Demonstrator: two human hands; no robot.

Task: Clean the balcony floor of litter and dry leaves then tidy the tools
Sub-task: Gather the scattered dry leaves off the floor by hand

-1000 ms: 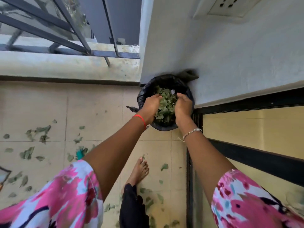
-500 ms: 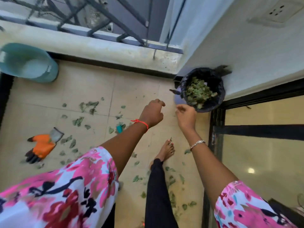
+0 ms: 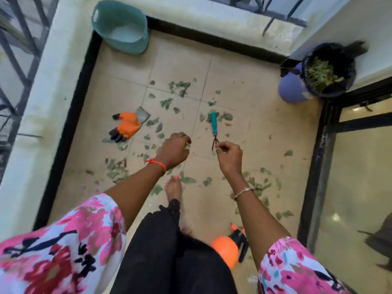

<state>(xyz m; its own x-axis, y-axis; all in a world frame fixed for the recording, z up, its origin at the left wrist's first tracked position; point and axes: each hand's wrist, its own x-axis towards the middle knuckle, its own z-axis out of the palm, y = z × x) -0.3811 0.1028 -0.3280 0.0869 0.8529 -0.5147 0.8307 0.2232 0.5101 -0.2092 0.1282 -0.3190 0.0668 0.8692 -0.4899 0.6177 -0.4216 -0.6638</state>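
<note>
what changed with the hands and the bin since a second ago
Both hands came out of the black-lined bin, letting go of the leaves pressed inside, and drew back over the littered floor. The left hand and right hand now hover near the teal hand rake, fingers curled; any grip is unclear. The bin, rake and orange glove stayed put.
</note>
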